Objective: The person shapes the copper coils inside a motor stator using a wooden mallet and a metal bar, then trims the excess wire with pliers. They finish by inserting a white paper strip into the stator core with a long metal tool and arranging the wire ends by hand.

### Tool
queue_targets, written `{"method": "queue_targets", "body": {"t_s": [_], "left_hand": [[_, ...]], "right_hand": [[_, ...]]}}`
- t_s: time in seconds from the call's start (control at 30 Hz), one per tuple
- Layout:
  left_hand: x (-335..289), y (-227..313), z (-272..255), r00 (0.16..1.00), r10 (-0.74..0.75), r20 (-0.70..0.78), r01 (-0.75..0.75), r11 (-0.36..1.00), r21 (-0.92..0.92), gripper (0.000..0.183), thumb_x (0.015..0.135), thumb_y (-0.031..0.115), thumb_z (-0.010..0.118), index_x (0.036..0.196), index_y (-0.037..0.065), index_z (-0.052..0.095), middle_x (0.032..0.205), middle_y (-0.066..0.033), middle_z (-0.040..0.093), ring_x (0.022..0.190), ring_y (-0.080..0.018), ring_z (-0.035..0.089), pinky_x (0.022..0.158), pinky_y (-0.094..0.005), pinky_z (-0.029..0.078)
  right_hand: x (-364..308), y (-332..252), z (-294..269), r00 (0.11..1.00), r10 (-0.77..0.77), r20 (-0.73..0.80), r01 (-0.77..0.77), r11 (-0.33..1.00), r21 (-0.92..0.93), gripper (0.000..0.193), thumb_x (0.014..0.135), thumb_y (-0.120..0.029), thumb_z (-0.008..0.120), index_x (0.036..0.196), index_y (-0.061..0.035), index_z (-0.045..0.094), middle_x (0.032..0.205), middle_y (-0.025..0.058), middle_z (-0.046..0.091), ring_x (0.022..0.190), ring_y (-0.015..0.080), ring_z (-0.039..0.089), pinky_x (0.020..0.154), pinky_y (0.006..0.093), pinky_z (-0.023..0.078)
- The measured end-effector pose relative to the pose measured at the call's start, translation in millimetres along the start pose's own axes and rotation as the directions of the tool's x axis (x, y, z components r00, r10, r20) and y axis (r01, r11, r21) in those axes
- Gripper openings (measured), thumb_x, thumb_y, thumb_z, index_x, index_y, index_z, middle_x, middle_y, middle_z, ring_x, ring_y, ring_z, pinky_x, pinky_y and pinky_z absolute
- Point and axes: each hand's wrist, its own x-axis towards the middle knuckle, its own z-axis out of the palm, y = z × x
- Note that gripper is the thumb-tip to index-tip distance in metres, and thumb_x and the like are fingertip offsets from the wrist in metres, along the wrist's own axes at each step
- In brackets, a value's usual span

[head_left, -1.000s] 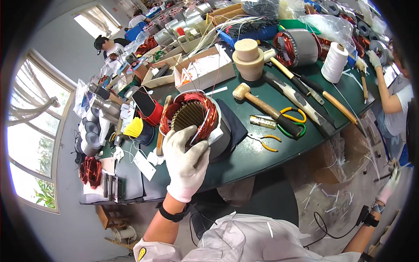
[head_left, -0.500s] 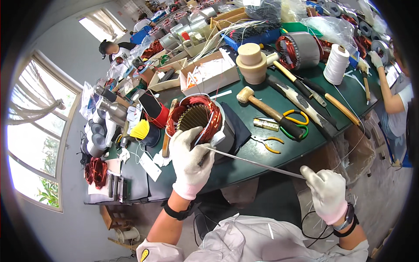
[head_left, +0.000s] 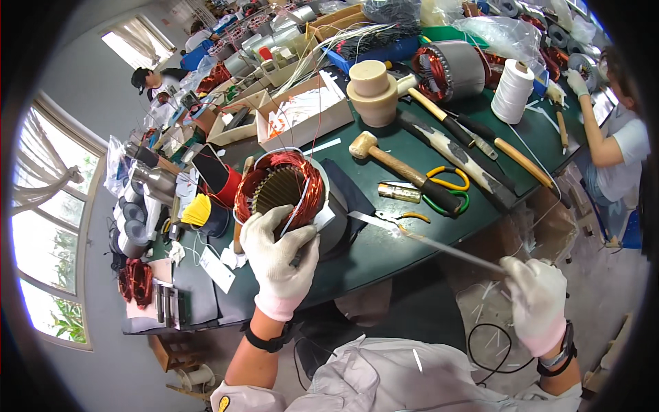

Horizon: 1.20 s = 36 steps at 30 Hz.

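A motor stator (head_left: 336, 213) stands near the table's front edge, its red-brown copper winding (head_left: 311, 192) facing up. My left hand (head_left: 281, 257), in a white glove, has its fingers curled on the near rim of that winding; the fingertips partly hide what they pinch. A pale sleeve or lead shows beside them. To the right, over the table's front edge, my gloved right hand (head_left: 537, 299) is closed on one end of a long thin grey-white strip (head_left: 456, 249). The strip's other end hangs free, apart from the stator, passing over pliers (head_left: 415, 218).
A wooden mallet (head_left: 395, 165), scissors (head_left: 453, 180) and hammers lie right of the stator. Behind stand a box of paper slips (head_left: 309, 113), a cream stepped block (head_left: 373, 96) and a thread spool (head_left: 513, 93). A co-worker (head_left: 621, 137) works at the far right.
The strip's left end has come away from my left hand and now hangs free. My right hand has moved right and slightly down with the strip. My left hand stays at the winding.
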Motion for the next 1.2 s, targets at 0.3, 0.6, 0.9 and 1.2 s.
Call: {"method": "queue_targets", "body": {"t_s": [0.3,0.6,0.9,1.2], "left_hand": [[-3,-1,3,1.0,-0.022,-0.003,0.022,1.0,-0.003,0.028,0.069,0.005,0.085,0.094,0.014,0.077,0.119,-0.0121,0.067,0.111,-0.0351,0.06,0.101,-0.0483,0.041],[-1,1,1,0.999,-0.044,0.022,0.045,0.999,-0.012,0.024,0.07,0.002,0.082,0.092,0.009,0.075,0.118,-0.0147,0.067,0.113,-0.0346,0.06,0.101,-0.0468,0.041],[3,2,2,0.999,-0.041,0.034,0.042,0.999,-0.02,0.024,0.07,0.003,0.084,0.092,0.01,0.076,0.117,-0.0137,0.068,0.109,-0.033,0.061,0.098,-0.0458,0.041],[10,3,-3,0.994,-0.017,0.109,0.021,0.999,-0.031,0.035,0.068,0.006,0.088,0.1,0.01,0.076,0.124,-0.0157,0.069,0.105,-0.0352,0.065,0.089,-0.046,0.046]], "right_hand": [[8,-35,-1,0.976,-0.171,0.133,0.184,0.979,-0.092,0.051,0.08,-0.015,0.069,0.13,-0.0222,0.072,0.067,0.0026,0.047,0.055,0.0237,0.055,0.051,0.0402,0.042],[22,-72,-22,0.982,-0.125,0.14,0.167,0.922,-0.35,0.05,0.075,-0.012,0.072,0.124,-0.0207,0.075,0.064,0.0026,0.043,0.053,0.0238,0.053,0.049,0.0404,0.039],[29,-73,-5,0.978,-0.112,0.173,0.163,0.933,-0.32,0.051,0.081,-0.016,0.07,0.131,-0.0224,0.07,0.066,0.0029,0.045,0.054,0.0224,0.055,0.049,0.0397,0.042],[58,-61,44,0.983,-0.099,0.157,0.113,0.99,-0.08,0.053,0.079,0.0,0.069,0.13,-0.0136,0.072,0.069,0.0103,0.051,0.059,0.0319,0.059,0.053,0.0433,0.046]]}}
